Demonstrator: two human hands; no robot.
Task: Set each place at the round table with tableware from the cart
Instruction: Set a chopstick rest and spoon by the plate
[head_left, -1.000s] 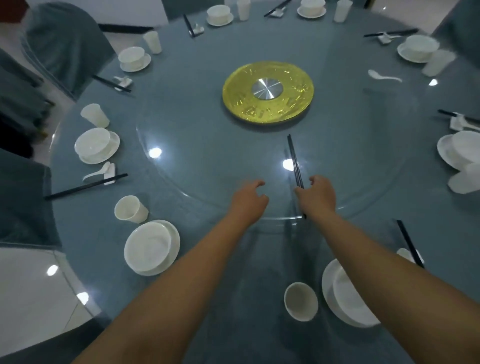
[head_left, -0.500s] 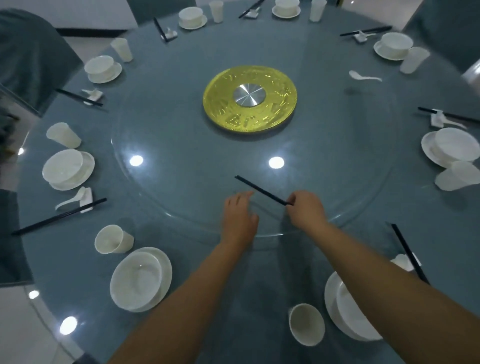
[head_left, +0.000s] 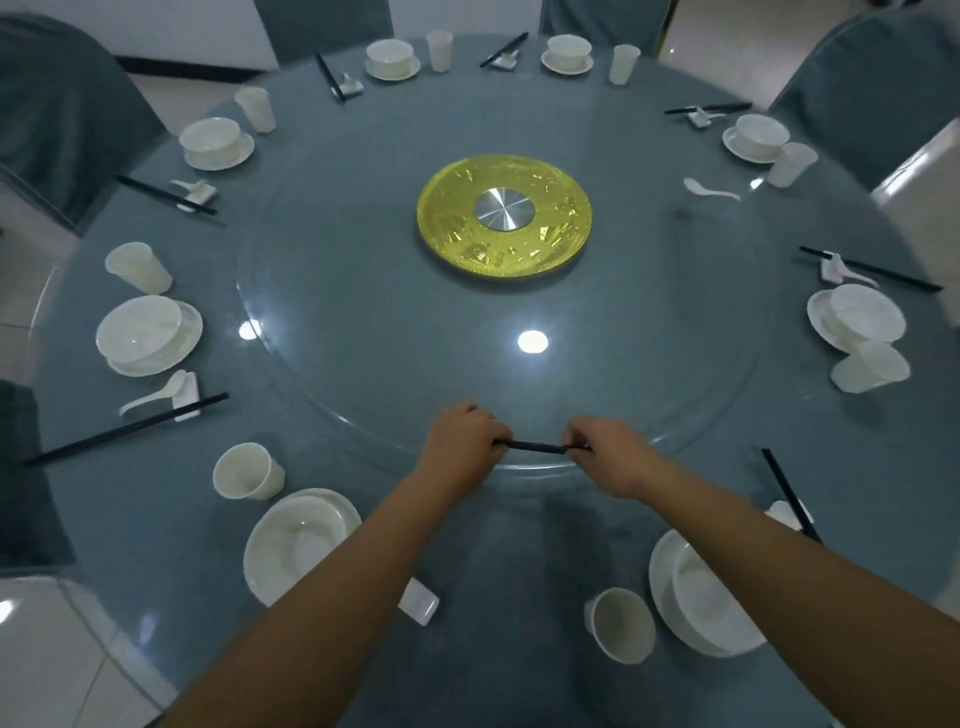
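Pinching black chopsticks (head_left: 537, 446) end to end, left hand (head_left: 460, 441) and right hand (head_left: 608, 451) fingers curled round them over the surface's near edge by the glass turntable (head_left: 322, 384); best even tips, then lay across empty rest (head_left: 418, 601).

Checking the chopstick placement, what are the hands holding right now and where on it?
Both hands hold the black chopsticks level above the table: the left hand grips one end, the right hand pinches the other.
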